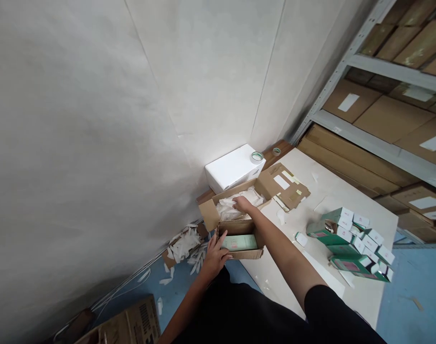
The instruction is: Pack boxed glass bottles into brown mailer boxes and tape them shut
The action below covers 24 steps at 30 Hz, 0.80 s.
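My left hand (215,253) grips the near left edge of a small open cardboard box (242,254), thumb over the rim. Inside that box lies a pale green carton (240,242) with pink print. My right hand (242,204) reaches across into a larger open cardboard box (210,214) just behind. Its fingers are closed on white plastic packing (227,209), which fills much of that box. The fingertips are partly hidden in the packing, so anything beneath them does not show.
A white box (234,167) bearing a tape roll (256,157) stands against the wall. Green display boxes (354,272) with small cartons sit on the white table (368,210). Shelves of cardboard boxes (393,117) rise at right. White scraps (185,246) lie beside the wall, low left.
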Motion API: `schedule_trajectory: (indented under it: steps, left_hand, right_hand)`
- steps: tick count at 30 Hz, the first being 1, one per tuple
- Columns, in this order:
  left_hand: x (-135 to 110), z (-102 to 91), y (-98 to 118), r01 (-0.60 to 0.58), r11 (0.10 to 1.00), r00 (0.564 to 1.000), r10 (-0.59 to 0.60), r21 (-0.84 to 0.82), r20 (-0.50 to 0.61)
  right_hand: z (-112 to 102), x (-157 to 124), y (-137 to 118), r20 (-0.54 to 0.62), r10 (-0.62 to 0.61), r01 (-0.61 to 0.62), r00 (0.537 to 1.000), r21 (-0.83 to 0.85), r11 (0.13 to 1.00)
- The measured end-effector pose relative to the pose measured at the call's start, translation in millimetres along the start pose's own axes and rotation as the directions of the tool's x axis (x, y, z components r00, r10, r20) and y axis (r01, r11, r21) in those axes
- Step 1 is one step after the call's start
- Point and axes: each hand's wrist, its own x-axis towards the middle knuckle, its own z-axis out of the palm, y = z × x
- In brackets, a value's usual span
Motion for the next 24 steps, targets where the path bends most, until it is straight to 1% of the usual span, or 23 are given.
schedule_trajectory:
  steps: [2,4,6,7,10,12,14,16,19,21,22,23,24]
  left_hand:
    - [2,0.6,6,-0.009,1.0,1.0,0.009,0.017,0.0]
    - [4,2.0,14,-0.034,0.999,0.999,0.034,0.033,0.002]
    - [8,4.6,23,-0.065,0.997,0.998,0.065,0.047,0.002]
    - [10,6.5,29,-0.084,0.995,0.996,0.083,0.053,0.005]
    - [17,14.2,47,-0.142,0.988,0.99,0.14,0.061,0.027]
    - [22,21.0,60,-0.177,0.983,0.983,0.174,0.055,0.051]
    - [27,29.2,72,-0.21,0.977,0.975,0.207,0.037,0.083]
    - [33,39.1,84,-0.237,0.972,0.965,0.234,0.007,0.119]
    - [45,58.0,99,-0.273,0.961,0.947,0.277,-0.048,0.16]
    - [54,73.4,109,-0.316,0.945,0.928,0.327,-0.087,0.18]
    - [59,81.8,114,-0.341,0.934,0.915,0.356,-0.105,0.19]
    - [64,90.3,119,-0.365,0.923,0.902,0.383,-0.123,0.201]
    - [69,98.9,123,-0.386,0.912,0.887,0.408,-0.14,0.215]
  right_hand:
    - [-14,-23,7,-0.109,0.024,-0.017,0.994,0.064,0.998]
    - [-26,-52,13,-0.248,0.074,-0.032,0.966,0.168,0.985]
    - [-36,-84,20,-0.373,0.146,-0.036,0.916,0.286,0.958]
    - [-40,-102,23,-0.416,0.18,-0.034,0.891,0.335,0.942]
    - [-47,-159,34,-0.503,0.272,-0.02,0.82,0.45,0.893]
    - [-45,-200,40,-0.547,0.327,-0.011,0.771,0.502,0.865]
    - [-39,-242,45,-0.59,0.385,-0.009,0.71,0.539,0.842]
    - [-29,-284,49,-0.617,0.452,-0.031,0.644,0.57,0.821]
    - [-6,-338,50,-0.622,0.55,-0.115,0.557,0.599,0.793]
    - [13,-365,50,-0.606,0.609,-0.193,0.512,0.61,0.769]
    - [23,-376,50,-0.586,0.636,-0.231,0.501,0.618,0.752]
    - [34,-385,50,-0.555,0.658,-0.263,0.509,0.627,0.733]
    - [45,-392,50,-0.516,0.673,-0.289,0.529,0.636,0.715]
